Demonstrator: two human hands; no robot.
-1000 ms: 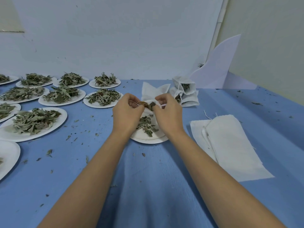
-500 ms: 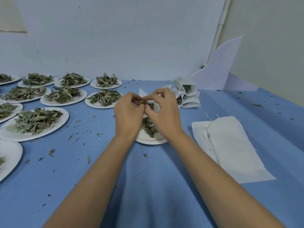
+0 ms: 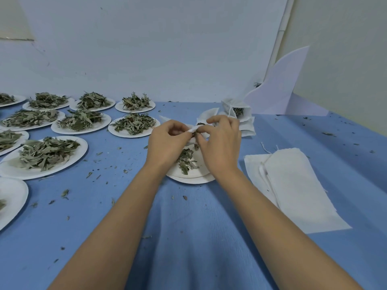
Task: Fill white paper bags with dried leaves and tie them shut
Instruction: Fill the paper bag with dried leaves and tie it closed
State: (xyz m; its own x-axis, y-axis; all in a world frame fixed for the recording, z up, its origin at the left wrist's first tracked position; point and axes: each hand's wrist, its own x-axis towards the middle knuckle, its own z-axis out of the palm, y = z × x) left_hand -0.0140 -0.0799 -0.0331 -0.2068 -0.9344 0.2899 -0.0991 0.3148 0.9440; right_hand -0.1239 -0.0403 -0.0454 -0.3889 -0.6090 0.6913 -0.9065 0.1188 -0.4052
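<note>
At frame centre the left hand [image 3: 167, 141] and right hand [image 3: 219, 143] each pinch the mouth of one bag [image 3: 193, 128] with curled fingers. They hold it above two stacked plates [image 3: 192, 179] bearing a few leaves [image 3: 185, 161]. Nine leaf-heaped plates [image 3: 134, 127] fill the left. A tenth plate [image 3: 12, 195] at lower left is nearly bare. Filled bags [image 3: 238, 116] are heaped at upper right, too bunched to count. Flat bags [image 3: 293, 185] are stacked at right.

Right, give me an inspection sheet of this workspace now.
Surface: blue tablecloth, wrinkled near the person.
Job's things: white bag held above near plate with few leaves; filled bags behind; empty bags stacked right; leaf plates left.
Clutter: leaf crumbs scattered on the cloth.
Grippers: left hand and right hand both pinch the white bag's mouth.
Cables: nothing seen.
Surroundings: white wall; white board leaning in the corner.
</note>
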